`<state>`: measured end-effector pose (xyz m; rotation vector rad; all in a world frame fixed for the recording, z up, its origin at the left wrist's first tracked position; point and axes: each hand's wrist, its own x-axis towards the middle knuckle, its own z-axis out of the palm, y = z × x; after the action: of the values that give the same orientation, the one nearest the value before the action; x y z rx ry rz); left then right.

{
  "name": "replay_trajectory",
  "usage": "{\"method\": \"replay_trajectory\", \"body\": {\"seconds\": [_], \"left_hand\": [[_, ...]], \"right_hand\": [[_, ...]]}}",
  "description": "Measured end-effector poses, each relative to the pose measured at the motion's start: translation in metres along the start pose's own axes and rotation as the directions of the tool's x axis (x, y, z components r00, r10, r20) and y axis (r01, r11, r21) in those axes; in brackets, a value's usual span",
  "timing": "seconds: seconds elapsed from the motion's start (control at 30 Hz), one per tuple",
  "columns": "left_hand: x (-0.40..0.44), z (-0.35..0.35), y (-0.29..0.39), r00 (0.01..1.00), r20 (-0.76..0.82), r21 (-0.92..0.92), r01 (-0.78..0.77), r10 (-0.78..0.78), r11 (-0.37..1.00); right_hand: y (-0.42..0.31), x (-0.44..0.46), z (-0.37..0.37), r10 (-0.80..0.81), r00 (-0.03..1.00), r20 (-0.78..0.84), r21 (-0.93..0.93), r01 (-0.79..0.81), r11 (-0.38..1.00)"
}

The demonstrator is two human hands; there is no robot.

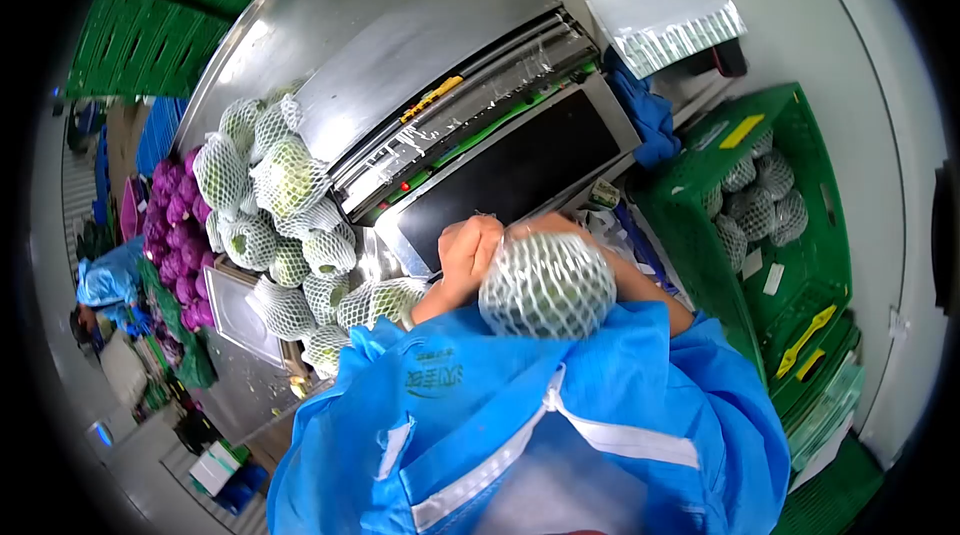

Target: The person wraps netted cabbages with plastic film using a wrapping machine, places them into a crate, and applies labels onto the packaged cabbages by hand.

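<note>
Handling a foam-netted vegetable [548, 287]

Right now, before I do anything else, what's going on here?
A person has both bare hands at a round, net-covered vegetable in front of their chest. The left hand is curled beside it; the right hand is partly hidden behind it. Just beyond lies a dark plate. More netted vegetables are piled on the left, and others sit in the green crate on the right.
</note>
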<state>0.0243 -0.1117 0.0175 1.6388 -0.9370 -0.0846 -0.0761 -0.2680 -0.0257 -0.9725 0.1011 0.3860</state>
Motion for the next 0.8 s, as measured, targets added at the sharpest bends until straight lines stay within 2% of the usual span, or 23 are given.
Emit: {"method": "replay_trajectory", "body": {"seconds": [0.07,0.1,0.13,0.17,0.2,0.23,0.27,0.3,0.37,0.4,0.5,0.53,0.63,0.67,0.73,0.8], "left_hand": [[0.006,-0.004,0.009,0.993,0.071,-0.034,0.092,-0.089,0.995],[0.004,-0.004,0.013,0.984,0.106,-0.046,0.146,-0.140,0.988],[0.005,0.000,0.013,0.944,0.184,-0.089,0.294,-0.275,0.952],[0.005,0.011,0.016,0.904,0.252,-0.172,0.393,-0.345,0.903],[0.005,0.025,0.024,0.885,0.325,-0.231,0.416,-0.334,0.880],[0.004,0.038,0.031,0.860,0.402,-0.285,0.445,-0.316,0.849],[0.001,0.049,0.037,0.825,0.427,-0.319,0.521,-0.371,0.791],[-0.001,0.059,0.043,0.796,0.462,-0.347,0.568,-0.392,0.746],[-0.003,0.067,0.055,0.714,0.556,-0.407,0.680,-0.425,0.610],[-0.004,0.069,0.060,0.666,0.604,-0.427,0.735,-0.439,0.527],[-0.003,0.071,0.070,0.510,0.735,-0.442,0.860,-0.448,0.255],[-0.003,0.072,0.074,0.463,0.768,-0.433,0.885,-0.443,0.173],[0.001,0.088,0.081,0.351,0.844,-0.383,0.924,-0.405,0.003],[0.002,0.095,0.081,0.316,0.863,-0.353,0.936,-0.395,-0.023],[0.008,0.115,0.081,0.268,0.890,-0.295,0.955,-0.369,-0.017],[0.019,0.144,0.086,0.250,0.912,-0.228,0.968,-0.325,0.103]], "right_hand": [[-0.045,-0.030,0.032,-0.204,0.979,-0.007,-0.340,0.190,0.921],[-0.059,-0.040,0.040,-0.204,0.979,0.014,-0.349,0.196,0.917],[-0.061,-0.043,0.045,-0.234,0.972,0.016,-0.446,0.217,0.869],[-0.063,-0.045,0.050,-0.269,0.963,0.014,-0.542,0.233,0.808],[-0.067,-0.050,0.053,-0.316,0.948,0.036,-0.569,0.279,0.774],[-0.061,-0.052,0.055,-0.481,0.875,0.052,-0.555,0.426,0.715],[-0.059,-0.060,0.057,-0.544,0.838,0.041,-0.637,0.442,0.632],[-0.060,-0.069,0.058,-0.602,0.797,0.038,-0.716,0.442,0.541],[-0.072,-0.090,0.073,-0.765,0.643,-0.034,-0.893,0.324,0.312],[-0.067,-0.103,0.077,-0.758,0.629,-0.170,-0.916,0.184,0.358],[-0.089,-0.134,0.067,-0.908,0.406,-0.105,-0.959,0.200,0.200],[-0.085,-0.144,0.053,-0.821,0.544,-0.172,-0.859,0.326,0.395],[-0.075,-0.197,0.024,-0.636,0.764,-0.111,-0.506,0.507,0.698],[-0.070,-0.210,0.015,-0.609,0.788,-0.087,-0.495,0.496,0.713],[-0.069,-0.253,0.004,-0.532,0.802,-0.271,-0.466,0.374,0.802],[-0.064,-0.292,-0.016,-0.432,0.772,-0.466,-0.461,0.205,0.863]]}}
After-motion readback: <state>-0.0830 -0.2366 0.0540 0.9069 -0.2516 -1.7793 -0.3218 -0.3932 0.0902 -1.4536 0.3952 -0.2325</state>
